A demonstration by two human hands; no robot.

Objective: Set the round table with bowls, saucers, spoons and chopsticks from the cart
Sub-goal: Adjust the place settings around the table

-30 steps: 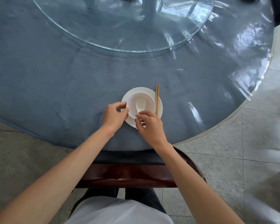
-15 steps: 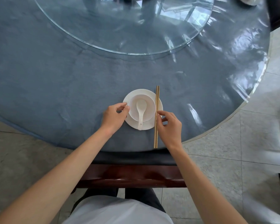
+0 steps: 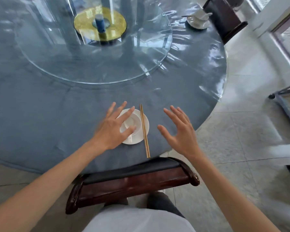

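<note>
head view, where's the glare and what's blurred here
Head view: glare streaks the plastic-covered table on its right side and the glass turntable; motion blur smears the left hand, the right hand a little, and the far place setting; the wide lens bends the table edge.

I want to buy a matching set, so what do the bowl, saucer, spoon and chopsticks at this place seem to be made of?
The bowl, saucer and spoon look like glazed white ceramic or porcelain: plain white, smooth, faintly glossy. Melamine cannot be ruled out by look alone. The chopsticks look like bamboo or light wood: tan, matt, thin and straight.
</note>
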